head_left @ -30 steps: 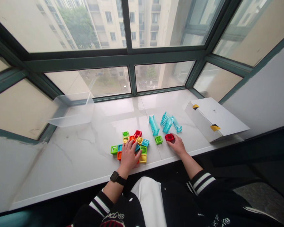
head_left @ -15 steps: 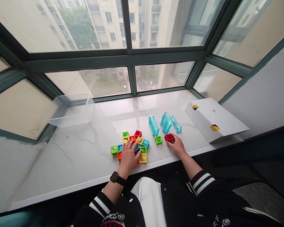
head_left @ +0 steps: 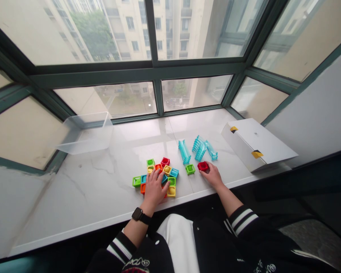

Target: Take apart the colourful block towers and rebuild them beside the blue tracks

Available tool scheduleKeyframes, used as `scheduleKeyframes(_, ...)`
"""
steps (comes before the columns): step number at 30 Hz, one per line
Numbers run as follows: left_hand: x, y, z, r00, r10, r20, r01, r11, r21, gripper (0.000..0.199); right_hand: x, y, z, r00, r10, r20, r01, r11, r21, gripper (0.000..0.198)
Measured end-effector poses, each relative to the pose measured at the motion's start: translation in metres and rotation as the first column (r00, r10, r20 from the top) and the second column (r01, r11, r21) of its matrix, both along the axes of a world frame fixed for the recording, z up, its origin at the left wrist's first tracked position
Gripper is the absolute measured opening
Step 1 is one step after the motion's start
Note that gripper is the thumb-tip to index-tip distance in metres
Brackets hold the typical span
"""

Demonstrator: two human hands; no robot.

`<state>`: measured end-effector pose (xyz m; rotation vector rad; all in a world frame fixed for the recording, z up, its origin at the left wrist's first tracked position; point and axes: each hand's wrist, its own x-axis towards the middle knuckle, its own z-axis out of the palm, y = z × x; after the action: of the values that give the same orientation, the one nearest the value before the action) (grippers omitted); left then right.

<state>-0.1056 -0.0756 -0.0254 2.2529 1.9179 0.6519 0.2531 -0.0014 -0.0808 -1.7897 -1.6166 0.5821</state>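
My left hand (head_left: 155,186) lies over a cluster of coloured toy blocks, its fingers spread and covering some of them. Around it show a yellow block (head_left: 171,192), a blue block (head_left: 174,173), a pinkish-red block (head_left: 165,162) and a green block (head_left: 136,181) at the cluster's left side. To the right, my right hand (head_left: 211,175) grips a red block (head_left: 202,166) between thumb and fingers, at the sill's surface. Just left of that block sits a single green block (head_left: 190,169), apart from the cluster.
Behind the single green block lie translucent blue track pieces, one straight piece (head_left: 184,152) and a curved piece (head_left: 199,148) among them. A clear plastic bin (head_left: 86,148) stands at the back left. A white box (head_left: 261,142) rests at the right. Windows border the marble sill (head_left: 102,197).
Both hands keep their places, the right still on the red block. The view has shifted very slightly; nothing else has visibly moved.
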Motion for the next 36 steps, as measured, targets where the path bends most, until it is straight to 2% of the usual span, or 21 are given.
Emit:
scheduleKeyframes(10,0.001,0.000,0.002,0.999,0.003,-0.040,-0.003,1.000,-0.001,0.049,0.000,0.000,-0.002,1.000,-0.005,0.004,0.005,1.000,-0.001,0.070)
scheduleKeyframes(15,0.000,0.000,-0.003,0.999,0.000,-0.043,0.000,1.000,0.013,0.047,0.006,-0.007,0.001,0.987,0.003,-0.163,-0.003,1.000,-0.005,0.081)
scheduleKeyframes(17,-0.001,0.000,-0.006,0.999,0.004,-0.037,-0.003,1.000,0.025,0.043,0.007,-0.014,0.009,0.972,-0.038,-0.231,0.049,0.998,0.044,0.075)
scheduleKeyframes(20,-0.001,0.001,-0.008,0.999,0.002,-0.038,-0.001,1.000,0.031,0.041,0.002,-0.026,0.031,0.955,-0.113,-0.274,0.167,0.969,0.183,0.057)
scheduleKeyframes(22,-0.001,0.002,-0.008,0.999,-0.002,-0.038,0.003,1.000,0.029,0.041,-0.008,-0.032,0.049,0.953,-0.094,-0.286,0.167,0.956,0.241,0.039)
scheduleKeyframes(24,-0.001,0.002,-0.006,0.999,-0.006,-0.034,0.006,1.000,0.028,0.042,-0.025,-0.037,0.065,0.959,0.040,-0.280,0.038,0.963,0.267,0.024)
scheduleKeyframes(26,-0.001,0.001,-0.005,1.000,-0.006,-0.031,0.007,1.000,0.024,0.044,-0.047,-0.041,0.077,0.934,0.258,-0.246,-0.188,0.942,0.277,0.018)
scheduleKeyframes(28,0.000,0.001,-0.003,0.999,-0.007,-0.033,0.007,1.000,0.017,0.046,-0.072,-0.047,0.082,0.840,0.494,-0.224,-0.447,0.865,0.229,0.020)
scheduleKeyframes(30,0.000,0.000,-0.002,0.999,-0.004,-0.035,0.005,1.000,0.011,0.048,-0.096,-0.054,0.082,0.721,0.664,-0.197,-0.654,0.746,0.125,0.021)
scheduleKeyframes(32,0.000,0.000,-0.001,0.999,0.001,-0.034,0.000,1.000,0.006,0.048,-0.115,-0.060,0.078,0.645,0.749,-0.150,-0.755,0.655,0.026,0.023)
scheduleKeyframes(33,0.001,0.000,0.000,0.999,0.003,-0.034,-0.003,1.000,0.004,0.049,-0.122,-0.064,0.076,0.631,0.766,-0.119,-0.773,0.634,-0.018,0.024)
scheduleKeyframes(36,0.001,-0.001,0.002,0.999,0.006,-0.035,-0.006,1.000,-0.002,0.050,-0.134,-0.069,0.068,0.649,0.759,-0.041,-0.759,0.644,-0.095,0.024)
